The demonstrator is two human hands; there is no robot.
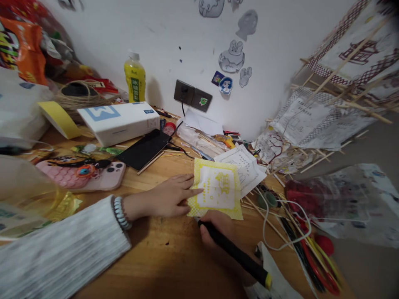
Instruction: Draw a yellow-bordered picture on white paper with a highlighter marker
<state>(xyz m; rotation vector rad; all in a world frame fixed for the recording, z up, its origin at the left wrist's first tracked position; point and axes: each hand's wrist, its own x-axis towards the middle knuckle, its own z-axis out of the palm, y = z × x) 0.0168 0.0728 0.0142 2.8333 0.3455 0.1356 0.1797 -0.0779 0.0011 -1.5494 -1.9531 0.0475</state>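
Note:
A square sheet of paper [217, 187] with a yellow patterned border, small characters and a yellow building drawing lies on the wooden table. My left hand [171, 195] rests flat at its left edge, fingers spread, with the index fingertip on the drawing. In my right hand [220, 232] is a thick black marker pen [237, 251] with a yellow end. Its tip is at the lower left edge of the sheet, near my left fingers. Under the yellow sheet's upper right side lies a white sheet with a black line drawing [246, 166].
A white box [120, 122], a dark phone [145, 148] and a pink-cased phone [109, 176] lie left. Behind them stands a yellow drink bottle [135, 79]. A white cord [264, 224], sticks and scissors [324, 265] crowd the right, below a stick-and-paper frame [324, 104].

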